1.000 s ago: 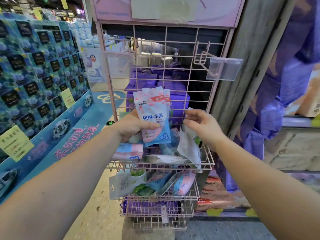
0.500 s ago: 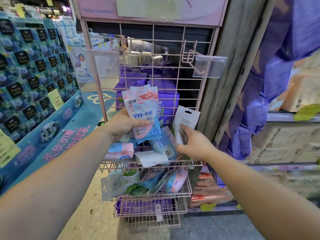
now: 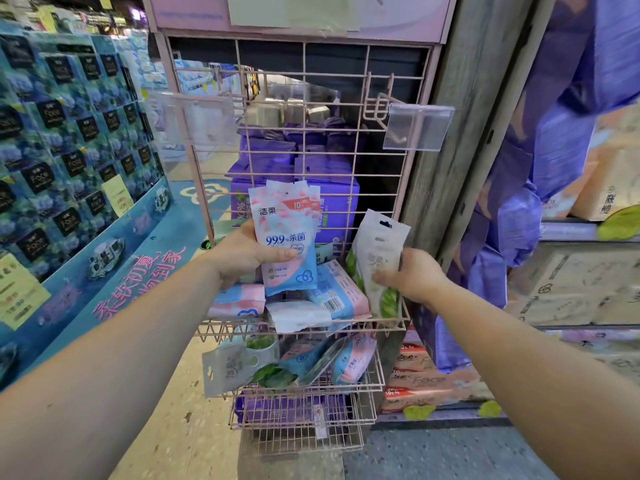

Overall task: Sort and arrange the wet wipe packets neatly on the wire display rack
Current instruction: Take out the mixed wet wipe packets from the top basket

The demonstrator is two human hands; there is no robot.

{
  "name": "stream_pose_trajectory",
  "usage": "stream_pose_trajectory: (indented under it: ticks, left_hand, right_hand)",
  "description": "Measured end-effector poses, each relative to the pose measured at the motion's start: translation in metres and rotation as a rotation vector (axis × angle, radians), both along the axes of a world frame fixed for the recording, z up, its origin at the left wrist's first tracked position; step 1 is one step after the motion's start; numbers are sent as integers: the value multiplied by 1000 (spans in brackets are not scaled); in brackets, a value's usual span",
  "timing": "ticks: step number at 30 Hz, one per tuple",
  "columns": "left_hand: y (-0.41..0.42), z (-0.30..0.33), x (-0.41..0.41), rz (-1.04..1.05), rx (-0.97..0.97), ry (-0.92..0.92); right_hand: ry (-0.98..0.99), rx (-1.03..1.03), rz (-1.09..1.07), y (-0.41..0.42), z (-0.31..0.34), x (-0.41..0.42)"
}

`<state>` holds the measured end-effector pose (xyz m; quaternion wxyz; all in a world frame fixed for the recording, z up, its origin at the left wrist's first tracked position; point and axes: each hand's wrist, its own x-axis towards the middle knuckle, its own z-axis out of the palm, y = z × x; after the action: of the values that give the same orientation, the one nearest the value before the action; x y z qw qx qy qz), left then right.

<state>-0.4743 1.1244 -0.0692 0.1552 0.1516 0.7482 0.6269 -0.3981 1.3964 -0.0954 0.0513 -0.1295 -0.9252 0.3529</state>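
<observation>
A pink wire display rack (image 3: 408,188) stands in front of me with two baskets of wet wipe packets. My left hand (image 3: 242,254) holds a small stack of pink-and-blue packets (image 3: 287,237) upright above the upper basket (image 3: 398,325). My right hand (image 3: 412,273) grips a white-and-green packet (image 3: 375,258) upright at the basket's right end. Several pink-and-blue packets (image 3: 337,292) and a white one (image 3: 298,315) lie loose in the upper basket. The lower basket (image 3: 379,379) holds mixed grey-green and pink-and-blue packets (image 3: 239,365) lying at angles.
Two hooks with clear label holders (image 3: 417,128) stick out of the rack's grid. Purple boxes (image 3: 332,202) sit behind the wire. A blue tissue display (image 3: 69,150) fills the left. A grey pillar (image 3: 460,116) and purple packs (image 3: 512,220) stand right.
My right hand has lifted the white-and-green packet out of the upper basket and stood it upright at the right end. My left hand keeps its stack in the same place.
</observation>
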Motion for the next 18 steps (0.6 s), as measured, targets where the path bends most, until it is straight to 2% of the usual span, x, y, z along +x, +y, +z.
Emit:
stream_pose_trajectory:
  ticks: [1, 3, 5, 7, 9, 13, 15, 18]
  left_hand:
    - [-1, 1, 0, 1, -3, 8]
    - [-2, 2, 1, -2, -6, 15]
    - [-4, 3, 0, -1, -7, 21]
    - [-4, 3, 0, -9, -17, 25]
    - [-4, 4, 1, -16, -21, 25]
    - [-4, 4, 1, -29, -13, 18]
    - [-4, 4, 0, -31, -14, 18]
    - [-6, 4, -1, -39, -14, 20]
  right_hand:
    - [68, -33, -42, -1, 0, 0]
    - [194, -291, -129, 0, -2, -6]
    - [194, -428, -164, -1, -4, -11]
    - [133, -391, -191, -3, -7, -15]
    - [173, -395, -257, -4, -11, -18]
    - [267, -561, -395, -5, -15, -19]
    - [221, -544, -332, -3, -15, -22]
    - [179, -361, -193, 3, -16, -24]
